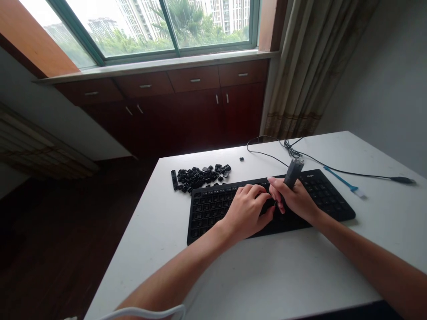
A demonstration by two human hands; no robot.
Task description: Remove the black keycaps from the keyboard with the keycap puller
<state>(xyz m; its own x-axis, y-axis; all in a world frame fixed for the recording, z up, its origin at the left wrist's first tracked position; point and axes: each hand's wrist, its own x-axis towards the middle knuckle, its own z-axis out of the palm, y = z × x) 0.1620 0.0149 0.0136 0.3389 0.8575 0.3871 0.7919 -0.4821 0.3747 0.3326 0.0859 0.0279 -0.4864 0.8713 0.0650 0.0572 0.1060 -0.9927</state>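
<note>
A black keyboard [213, 209] lies on the white table, its left part showing sockets without keycaps. My left hand [247, 209] rests over its middle, fingers bent and thumb curled in toward the index finger. Whatever sits between those fingertips is hidden or too small to name. Wrapped in my right hand [295, 198] is a screwdriver-like tool [294, 172] with a thick dark handle, tilted up and away. Its tip points down at the keyboard beside my left fingertips. Loose black keycaps [196, 178] are heaped behind the keyboard's left end.
A single keycap [242, 158] lies apart near the far edge. The coiled cable [292, 150] runs right to its plug [402, 180]. A blue brush [343, 180] lies beside the keyboard on the white table [160, 249]. A white cord [143, 312] crosses my left forearm.
</note>
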